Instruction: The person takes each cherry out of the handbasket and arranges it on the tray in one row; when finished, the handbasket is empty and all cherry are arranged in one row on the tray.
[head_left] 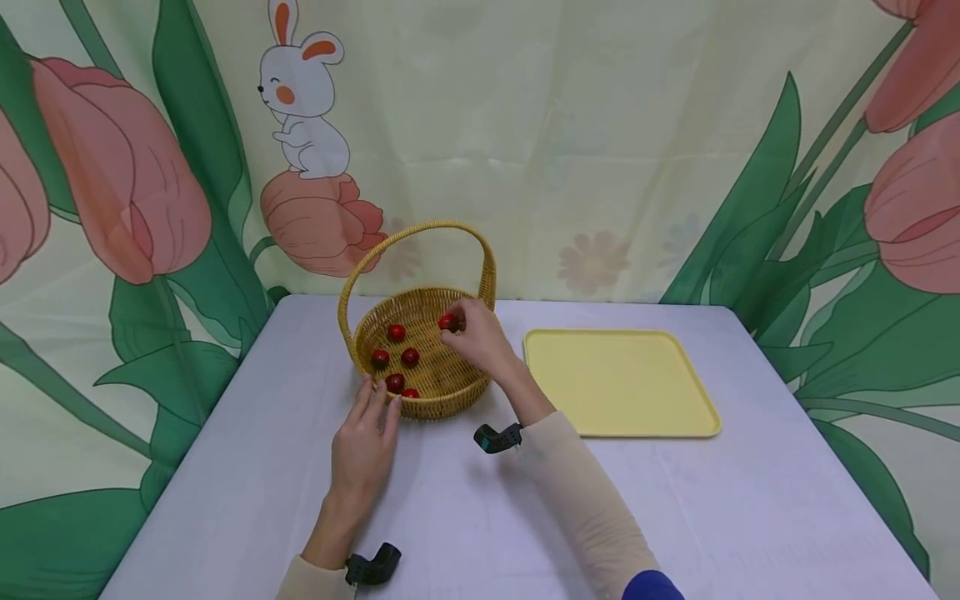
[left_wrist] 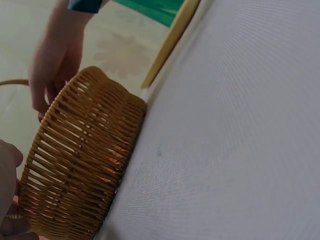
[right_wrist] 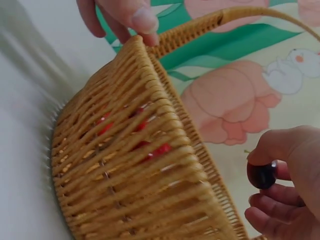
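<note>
A round wicker basket [head_left: 450,407] with a tall arched handle stands on the table, holding several dark red cherries [head_left: 410,357] on its left side. Over the basket's right part, my right hand [head_left: 480,337] pinches one cherry [right_wrist: 262,175] between thumb and fingers; a short stem shows on it in the right wrist view. My left hand [head_left: 365,450] reaches to the basket's front left, its fairly straight fingers resting on the rim. In the left wrist view, the left hand [left_wrist: 7,175] shows only partly at the left edge, beside the woven wall.
To the right of the basket lies a shallow yellow tray [head_left: 622,383] with a raised rim. A white cloth [head_left: 450,508] covers the table. Behind hangs a curtain [head_left: 525,125] printed with tulips and a rabbit. The basket's handle [head_left: 442,225] arches above the right hand's work area.
</note>
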